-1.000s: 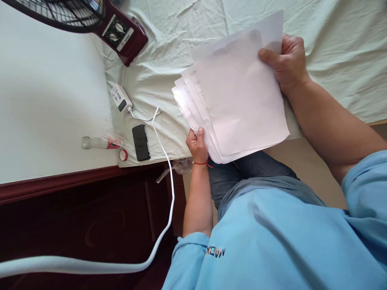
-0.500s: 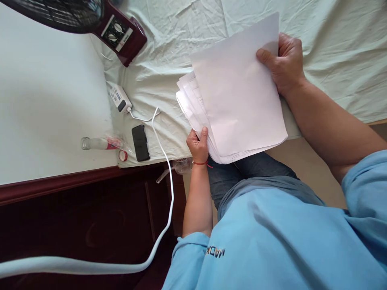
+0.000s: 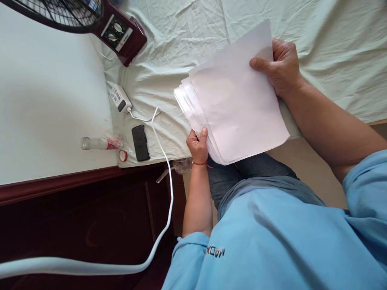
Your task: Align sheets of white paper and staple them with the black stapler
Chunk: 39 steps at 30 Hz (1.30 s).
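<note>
White paper sheets (image 3: 236, 108) gripped by left hand (image 3: 198, 145) and right hand (image 3: 279, 66).

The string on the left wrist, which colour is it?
Red, a thin string just below the left hand; head view.

shirt (image 3: 272, 241): dark letters near the left sleeve, seen upside down, read roughly "MADK", last letters cut off by a fold | fan's control panel (image 3: 118, 30): white label strip carried print too small to read | white adapter (image 3: 120, 98): label print was illegible | sheets (image 3: 236, 108): showed no readable text
</note>
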Available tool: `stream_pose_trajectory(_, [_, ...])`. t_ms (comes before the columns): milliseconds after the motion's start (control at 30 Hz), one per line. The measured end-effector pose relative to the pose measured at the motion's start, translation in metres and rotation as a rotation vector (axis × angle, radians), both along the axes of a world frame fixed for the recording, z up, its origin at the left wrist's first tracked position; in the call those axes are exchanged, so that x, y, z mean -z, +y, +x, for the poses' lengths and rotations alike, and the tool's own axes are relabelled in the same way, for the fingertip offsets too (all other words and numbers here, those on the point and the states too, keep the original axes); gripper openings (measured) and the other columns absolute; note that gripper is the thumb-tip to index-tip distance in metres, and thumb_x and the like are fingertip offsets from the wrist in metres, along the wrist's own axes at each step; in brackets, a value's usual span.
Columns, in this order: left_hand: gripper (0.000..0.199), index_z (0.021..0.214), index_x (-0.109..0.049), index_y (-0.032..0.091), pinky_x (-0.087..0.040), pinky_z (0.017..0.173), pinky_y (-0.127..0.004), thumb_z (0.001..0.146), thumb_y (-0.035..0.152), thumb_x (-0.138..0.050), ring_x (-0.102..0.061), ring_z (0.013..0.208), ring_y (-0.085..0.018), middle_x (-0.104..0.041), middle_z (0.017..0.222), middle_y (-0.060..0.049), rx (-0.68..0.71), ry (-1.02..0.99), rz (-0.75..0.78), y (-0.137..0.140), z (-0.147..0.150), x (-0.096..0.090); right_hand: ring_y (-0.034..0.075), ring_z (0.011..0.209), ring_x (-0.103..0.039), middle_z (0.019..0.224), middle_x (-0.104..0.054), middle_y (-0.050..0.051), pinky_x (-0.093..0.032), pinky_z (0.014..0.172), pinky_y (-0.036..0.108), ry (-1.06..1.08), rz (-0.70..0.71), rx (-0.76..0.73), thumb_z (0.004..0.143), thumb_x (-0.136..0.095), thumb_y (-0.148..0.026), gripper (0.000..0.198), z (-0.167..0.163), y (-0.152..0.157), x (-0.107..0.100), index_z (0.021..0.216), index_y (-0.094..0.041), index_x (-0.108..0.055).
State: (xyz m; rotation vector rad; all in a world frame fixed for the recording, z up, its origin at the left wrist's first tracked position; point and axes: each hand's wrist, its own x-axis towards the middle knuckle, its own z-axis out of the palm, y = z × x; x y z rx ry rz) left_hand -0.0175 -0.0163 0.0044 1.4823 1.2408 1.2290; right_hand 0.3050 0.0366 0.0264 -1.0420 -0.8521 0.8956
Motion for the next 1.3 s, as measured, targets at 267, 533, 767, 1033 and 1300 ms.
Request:
stream_pose_trajectory(267, [0.05,0.1,-0.082,0.02,-0.06,0.091,-0.031,0.09,0.068,-0.081,-0.078,0.099,-0.022,-0.083,0.098,-0.006,0.017,0.009,-0.021,0.002,-0.002,0.001,0.026,0.078,-0.063,0.086,-0.078,0.0,-0.054,0.076,0.045,0.022,-0.002,-0.009,0.048,-0.107,-0.065,0.047,-0.002,-0.002,-0.003,0.076,-0.037,-0.081])
stream_pose_trajectory(533, [0.049,0.088,-0.082,0.017,-0.059,0.075,-0.029,0.078,0.064,-0.092,-0.074,0.079,-0.018,-0.082,0.087,-0.005,0.019,0.07,-0.079,0.002,0.002,-0.006,0.023,0.072,-0.058,0.083,-0.077,-0.003,-0.052,0.072,0.042,-0.025,0.006,-0.012,0.053,-0.104,-0.068,0.045,-0.002,-0.002,-0.002,0.076,-0.038,-0.079])
stream_pose_trajectory(767, [0.045,0.081,-0.079,0.017,-0.058,0.074,-0.029,0.08,0.06,-0.092,-0.073,0.078,-0.017,-0.08,0.083,-0.004,0.009,0.056,-0.084,0.0,0.001,-0.005,0.023,0.074,-0.061,0.085,-0.076,-0.001,-0.052,0.074,0.043,0.005,0.027,-0.032,0.054,-0.106,-0.064,0.045,-0.005,-0.003,-0.003,0.079,-0.035,-0.082])
stream_pose_trajectory(1033, [0.045,0.082,-0.083,0.017,-0.058,0.071,-0.029,0.076,0.061,-0.094,-0.073,0.076,-0.017,-0.083,0.085,-0.005,0.03,0.037,-0.109,-0.001,0.004,-0.009,0.029,0.08,-0.062,0.089,-0.079,0.001,-0.053,0.079,0.049,-0.032,-0.022,-0.014,0.055,-0.102,-0.066,0.04,-0.006,-0.005,-0.002,0.077,-0.04,-0.081])
stream_pose_trajectory(1300, [0.043,0.084,-0.086,0.017,-0.061,0.074,-0.03,0.076,0.059,-0.094,-0.076,0.077,-0.018,-0.086,0.089,-0.006,0.015,0.02,-0.11,-0.001,0.006,-0.009,0.025,0.079,-0.06,0.091,-0.078,0.001,-0.049,0.078,0.045,0.007,-0.029,-0.067,0.054,-0.105,-0.064,0.045,-0.006,-0.002,0.003,0.081,-0.037,-0.081])
